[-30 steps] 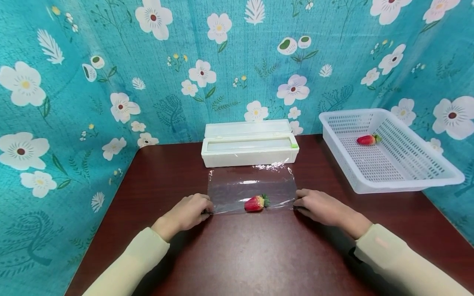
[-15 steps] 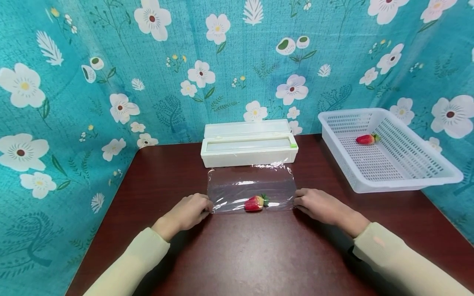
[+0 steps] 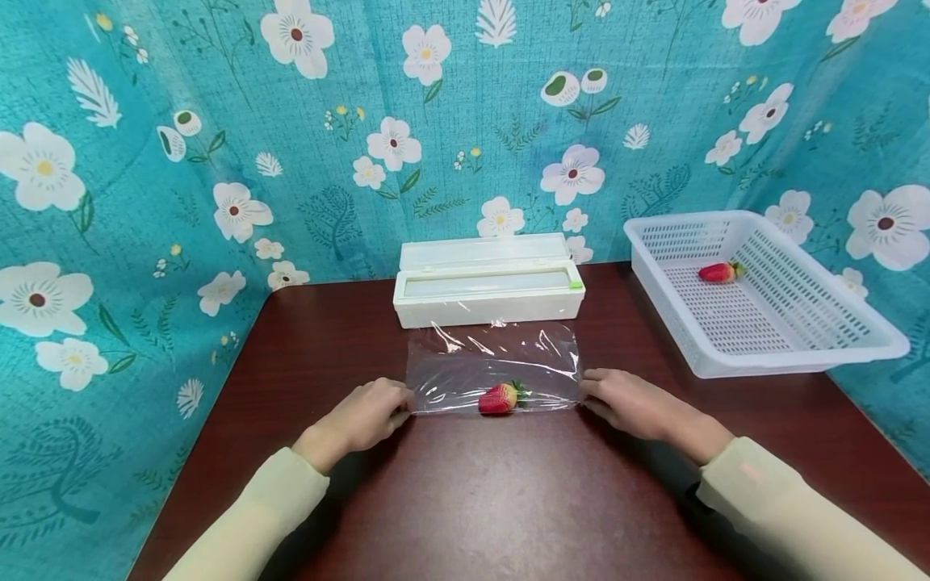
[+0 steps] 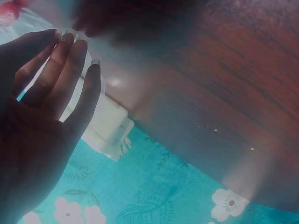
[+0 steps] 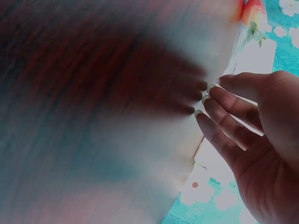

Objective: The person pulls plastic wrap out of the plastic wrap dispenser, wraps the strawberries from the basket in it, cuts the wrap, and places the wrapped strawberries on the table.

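A sheet of clear cling film (image 3: pixel 450 363) lies spread on the table before the white box. At its near left corner my left hand (image 3: pixel 372 411) pinches the film between thumb and fingertips, also seen in the left wrist view. My right hand (image 3: pixel 630 405) pinches the near right corner the same way; in the right wrist view its thumb and index fingertip meet at the film's edge. A red and yellow strawberry (image 3: pixel 498 399) with green leaves lies on its side at the film's near edge, between both hands, leaves toward the right.
Behind the film stands a long white cling film box (image 3: pixel 490 309), its lid up and a green slider at the right. At the back right a white perforated basket (image 3: pixel 806 361) holds another strawberry (image 3: pixel 719 273). A blue flowered cloth (image 3: pixel 327 145) hangs behind and beside the dark red-brown table (image 3: pixel 479 500).
The film's near edge has moved slightly away from me, and its creases and shine have shifted, with more wrinkles near the box. Both hands keep their hold; the strawberry stays almost where it was.
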`<state>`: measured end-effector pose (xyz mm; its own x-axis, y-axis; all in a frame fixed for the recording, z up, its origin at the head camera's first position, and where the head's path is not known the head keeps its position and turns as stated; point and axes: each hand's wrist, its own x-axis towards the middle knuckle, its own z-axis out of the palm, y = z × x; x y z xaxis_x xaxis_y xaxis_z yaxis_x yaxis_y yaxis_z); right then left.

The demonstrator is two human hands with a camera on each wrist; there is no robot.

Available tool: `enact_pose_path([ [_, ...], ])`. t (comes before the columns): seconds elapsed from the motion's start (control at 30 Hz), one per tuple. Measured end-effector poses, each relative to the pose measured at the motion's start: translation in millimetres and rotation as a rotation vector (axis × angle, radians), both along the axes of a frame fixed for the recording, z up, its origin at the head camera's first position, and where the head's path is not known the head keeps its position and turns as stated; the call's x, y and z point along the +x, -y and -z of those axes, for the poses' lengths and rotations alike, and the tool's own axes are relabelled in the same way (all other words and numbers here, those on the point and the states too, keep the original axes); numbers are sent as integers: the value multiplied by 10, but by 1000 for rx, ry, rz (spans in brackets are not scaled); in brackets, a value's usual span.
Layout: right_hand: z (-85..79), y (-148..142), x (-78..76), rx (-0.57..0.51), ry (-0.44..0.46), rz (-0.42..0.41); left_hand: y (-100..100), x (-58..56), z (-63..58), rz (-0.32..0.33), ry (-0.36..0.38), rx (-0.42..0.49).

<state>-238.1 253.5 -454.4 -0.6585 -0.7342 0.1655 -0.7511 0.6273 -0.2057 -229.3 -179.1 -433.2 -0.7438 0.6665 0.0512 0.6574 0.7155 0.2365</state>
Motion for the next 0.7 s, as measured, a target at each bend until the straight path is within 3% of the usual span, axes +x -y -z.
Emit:
enact_pose_path([
  [0.27,-4,-69,-57,-117,115,-15,44,-22,-22,-25,90,53],
  [0.7,-6,-57,-60,-97,145,25,60,-43,5,-30,83,49],
])
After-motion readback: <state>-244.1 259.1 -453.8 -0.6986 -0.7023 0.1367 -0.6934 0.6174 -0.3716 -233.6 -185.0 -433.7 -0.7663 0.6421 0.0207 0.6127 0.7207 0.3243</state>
